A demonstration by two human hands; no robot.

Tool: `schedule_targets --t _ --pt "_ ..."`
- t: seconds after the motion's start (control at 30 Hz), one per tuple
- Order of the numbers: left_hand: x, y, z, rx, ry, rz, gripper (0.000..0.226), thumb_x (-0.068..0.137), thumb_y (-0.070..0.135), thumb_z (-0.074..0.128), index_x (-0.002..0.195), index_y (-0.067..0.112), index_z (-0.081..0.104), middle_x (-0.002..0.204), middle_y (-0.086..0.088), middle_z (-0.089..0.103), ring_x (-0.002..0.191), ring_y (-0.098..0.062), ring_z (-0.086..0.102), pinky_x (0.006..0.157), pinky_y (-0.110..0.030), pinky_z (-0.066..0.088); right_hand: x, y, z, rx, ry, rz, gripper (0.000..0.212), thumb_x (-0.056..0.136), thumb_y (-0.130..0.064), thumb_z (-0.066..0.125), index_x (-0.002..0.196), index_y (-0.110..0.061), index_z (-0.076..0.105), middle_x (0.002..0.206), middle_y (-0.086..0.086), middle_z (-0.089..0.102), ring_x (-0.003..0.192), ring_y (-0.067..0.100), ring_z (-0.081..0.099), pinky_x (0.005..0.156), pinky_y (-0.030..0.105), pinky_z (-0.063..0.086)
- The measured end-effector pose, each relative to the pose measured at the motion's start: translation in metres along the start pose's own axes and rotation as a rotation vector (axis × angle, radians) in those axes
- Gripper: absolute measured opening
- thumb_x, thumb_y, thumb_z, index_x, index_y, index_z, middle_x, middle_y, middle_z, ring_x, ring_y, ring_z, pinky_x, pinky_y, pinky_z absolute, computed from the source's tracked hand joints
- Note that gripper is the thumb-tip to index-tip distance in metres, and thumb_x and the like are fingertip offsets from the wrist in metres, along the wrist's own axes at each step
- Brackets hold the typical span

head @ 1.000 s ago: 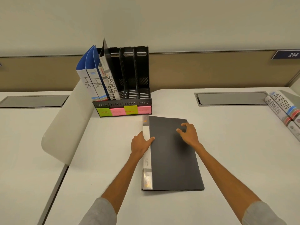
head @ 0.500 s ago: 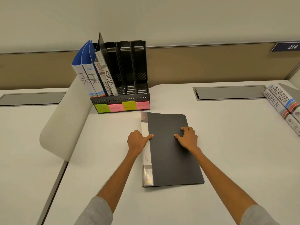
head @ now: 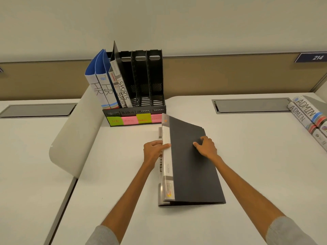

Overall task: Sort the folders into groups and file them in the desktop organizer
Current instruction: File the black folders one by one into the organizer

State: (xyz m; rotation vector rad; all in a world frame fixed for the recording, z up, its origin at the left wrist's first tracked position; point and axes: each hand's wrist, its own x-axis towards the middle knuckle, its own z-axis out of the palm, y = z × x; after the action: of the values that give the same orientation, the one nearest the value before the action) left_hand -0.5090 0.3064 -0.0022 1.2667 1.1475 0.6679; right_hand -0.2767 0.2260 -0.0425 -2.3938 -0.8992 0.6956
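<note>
A dark grey folder [head: 192, 170] with a white spine lies in the middle of the desk, its spine side lifted off a second folder [head: 160, 167] underneath. My left hand [head: 153, 150] grips the raised spine, thumb on top. My right hand [head: 206, 146] rests on the grey cover with bent fingers. The black desktop organizer [head: 141, 110] stands behind, with coloured labels on its front. Two blue HR folders [head: 100, 85] and two SPORTS folders [head: 122, 91] stand in its left slots. Its right slots hold nothing.
Two ADMIN folders [head: 307, 114] lie at the desk's right edge. A curved white divider panel [head: 74, 138] rises at the left of the desk. Two grey cable hatches [head: 251, 105] are set into the desktop at the back.
The spine side of the grey folder has risen off the desk, and a second folder now shows beneath it. My left hand has closed round the spine.
</note>
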Motion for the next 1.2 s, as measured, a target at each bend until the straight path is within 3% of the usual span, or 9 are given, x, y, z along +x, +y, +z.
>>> schedule_targets --t 0.13,0.23,0.37,0.5,0.67,0.83,0.97,1.1,1.2 --pt "-0.016 0.04 0.012 -0.112 -0.107 0.045 0.036 0.074 0.015 0.082 0.107 0.008 0.069 0.098 -0.007 0.074 0.079 -0.018 0.074 0.059 -0.024 0.057 0.003 -0.031 -0.023 0.139 -0.045 -0.087 0.069 0.091 -0.049 0.06 0.142 -0.01 0.037 0.142 0.014 0.048 0.128 0.031 0.05 0.105 0.043 0.042" --pt "-0.02 0.06 0.024 -0.116 -0.121 0.067 0.041 0.072 0.01 0.083 0.11 0.006 0.067 0.1 -0.008 0.073 0.077 -0.015 0.074 0.058 -0.024 0.057 -0.004 -0.066 -0.044 0.237 -0.057 -0.162 0.067 0.092 -0.055 0.053 0.143 -0.015 0.036 0.144 0.013 0.047 0.127 0.032 0.05 0.103 0.048 0.046" --pt "-0.024 0.07 0.039 -0.058 -0.092 0.129 0.04 0.071 0.011 0.084 0.108 0.008 0.069 0.105 -0.009 0.073 0.082 -0.018 0.074 0.067 -0.035 0.062 -0.011 -0.11 -0.076 0.342 -0.087 -0.245 0.059 0.093 -0.06 0.047 0.142 -0.03 0.034 0.144 0.01 0.045 0.126 0.032 0.049 0.083 0.058 0.056" --pt "-0.037 0.08 0.053 -0.045 -0.088 0.23 0.04 0.072 0.013 0.084 0.11 0.009 0.07 0.106 -0.001 0.071 0.083 -0.014 0.073 0.071 -0.033 0.061 -0.013 -0.139 -0.107 0.361 -0.105 -0.297 0.063 0.088 -0.063 0.054 0.142 -0.039 0.032 0.145 0.011 0.044 0.127 0.035 0.047 0.067 0.056 0.057" --pt "-0.045 0.094 0.061 -0.022 -0.03 0.356 0.046 0.071 0.012 0.084 0.114 0.006 0.07 0.105 0.001 0.072 0.083 -0.009 0.072 0.078 -0.026 0.059 -0.013 -0.156 -0.128 0.412 -0.072 -0.342 0.054 0.087 -0.025 0.071 0.135 -0.031 0.045 0.134 0.009 0.052 0.107 0.027 0.061 0.056 0.048 0.061" --pt "-0.051 0.099 0.059 -0.011 -0.039 0.441 0.048 0.073 0.011 0.083 0.118 0.008 0.068 0.102 0.013 0.066 0.078 0.007 0.068 0.075 -0.015 0.055 -0.012 -0.168 -0.142 0.469 -0.064 -0.331 0.049 0.082 -0.018 0.075 0.125 -0.019 0.053 0.124 0.005 0.059 0.093 0.024 0.067 0.052 0.044 0.06" --pt "-0.062 0.102 0.057 -0.051 -0.06 0.465 0.053 0.073 0.012 0.083 0.122 0.017 0.064 0.113 0.007 0.068 0.087 0.004 0.069 0.079 -0.016 0.055 -0.02 -0.178 -0.144 0.511 0.044 -0.359 0.034 0.078 -0.008 0.074 0.11 -0.012 0.064 0.106 0.006 0.069 0.088 0.027 0.071 0.057 0.046 0.061" --pt "-0.089 0.085 0.055 -0.005 -0.181 0.459 0.076 0.067 0.023 0.087 0.132 0.038 0.051 0.12 0.024 0.062 0.107 -0.002 0.065 0.09 -0.021 0.053 -0.022 -0.192 -0.149 0.538 0.189 -0.426 0.028 0.07 -0.01 0.073 0.099 -0.013 0.073 0.092 0.005 0.074 0.071 0.022 0.073 0.055 0.046 0.061" --pt "-0.106 0.062 0.051 0.027 -0.211 0.398 0.082 0.066 0.026 0.087 0.135 0.043 0.045 0.12 0.028 0.061 0.105 0.003 0.063 0.086 -0.018 0.054 -0.024 -0.211 -0.16 0.543 0.279 -0.488 0.036 0.064 -0.017 0.075 0.1 -0.02 0.076 0.093 -0.002 0.075 0.072 0.018 0.073 0.056 0.044 0.061"
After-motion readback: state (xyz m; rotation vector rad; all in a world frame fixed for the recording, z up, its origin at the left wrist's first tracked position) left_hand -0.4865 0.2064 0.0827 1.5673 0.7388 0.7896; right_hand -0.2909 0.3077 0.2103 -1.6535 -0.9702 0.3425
